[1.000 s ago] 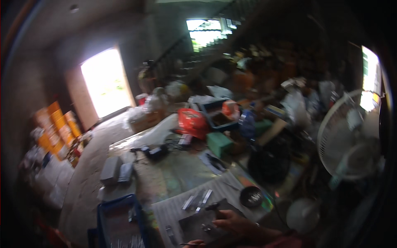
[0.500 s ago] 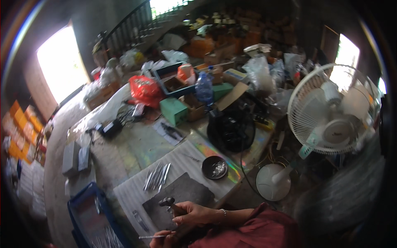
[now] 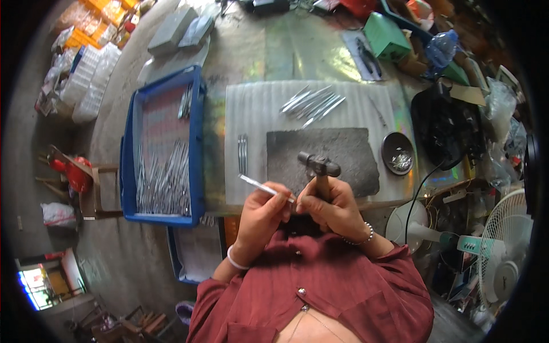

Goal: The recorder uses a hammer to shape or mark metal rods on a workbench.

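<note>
My left hand [image 3: 264, 210] pinches a slim silvery metal rod [image 3: 255, 183], its outer end pointing to the upper left. Close beside it, my right hand [image 3: 334, 206] is closed round the handle of a hammer [image 3: 319, 164], head up. The fingertips of both hands almost meet at the rod's inner end; whether the right ones touch it I cannot tell. Beyond them a dark flat slab [image 3: 286, 147] lies on a white foam sheet [image 3: 246, 103]. A loose pile of silvery rods [image 3: 313, 106] lies behind the slab. A few more thin rods [image 3: 242, 153] lie left of it.
At the left stands a blue tray [image 3: 127, 171] with many thin rods. A dark bowl [image 3: 391, 144] of small metal bits sits right of the slab. Tweezers-like tool [image 3: 377, 111], pliers [image 3: 368, 57], a black bag [image 3: 443, 123] and a white fan [image 3: 506, 246] are at the right.
The view has swung down and to the left, so both hands now show near the middle. My left hand still holds the rod and my right hand still holds the hammer.
</note>
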`<state>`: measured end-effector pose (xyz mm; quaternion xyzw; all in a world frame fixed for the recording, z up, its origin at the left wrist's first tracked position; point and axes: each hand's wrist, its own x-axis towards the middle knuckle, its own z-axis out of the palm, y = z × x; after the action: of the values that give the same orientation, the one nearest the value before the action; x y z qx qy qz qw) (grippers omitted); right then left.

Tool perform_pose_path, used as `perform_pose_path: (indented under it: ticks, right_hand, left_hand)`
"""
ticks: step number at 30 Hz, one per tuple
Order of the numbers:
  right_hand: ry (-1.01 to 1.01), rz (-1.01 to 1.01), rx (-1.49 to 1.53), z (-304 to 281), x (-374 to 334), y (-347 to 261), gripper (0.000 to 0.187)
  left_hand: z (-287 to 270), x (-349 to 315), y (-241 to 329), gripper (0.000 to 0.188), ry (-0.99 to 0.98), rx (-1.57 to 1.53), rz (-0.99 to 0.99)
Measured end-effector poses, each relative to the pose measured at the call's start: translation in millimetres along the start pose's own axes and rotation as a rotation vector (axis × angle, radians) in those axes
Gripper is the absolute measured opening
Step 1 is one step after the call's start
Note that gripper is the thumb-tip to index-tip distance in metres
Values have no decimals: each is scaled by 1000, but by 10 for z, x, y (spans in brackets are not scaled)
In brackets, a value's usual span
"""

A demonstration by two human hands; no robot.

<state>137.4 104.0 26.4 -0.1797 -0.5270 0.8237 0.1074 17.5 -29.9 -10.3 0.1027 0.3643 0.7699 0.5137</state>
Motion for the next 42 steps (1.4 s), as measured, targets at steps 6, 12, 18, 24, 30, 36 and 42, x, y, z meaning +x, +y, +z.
perform_pose_path:
  ticks: [6, 12, 18, 24, 30, 36, 42]
  right_hand:
    - [26, -103, -1, -34, 10, 152, 14]
    - [57, -143, -111, -20, 5, 186, 14]
    - [129, -205, -284, -28, 16, 301, 11]
    - [172, -262, -313, 29, 20, 298, 14]
    - [146, -716, -723, -17, 60, 363, 26]
    - [117, -554, -558, -36, 49, 370, 19]
    - [127, -524, -323, -129, 12, 529, 18]
  left_hand:
    - [-87, 100, -112, 15, -74, -287, -164]
    - [-93, 49, -138, 16, -81, -408, -234]
    - [-65, 6, -152, 16, -57, -472, -264]
    - [-63, -11, -163, 15, -42, -498, -291]
    - [-58, -27, -204, 15, -8, -443, -261]
    - [-33, -49, -155, 16, -30, -316, -131]
    - [38, -21, -134, 17, -138, -80, 82]
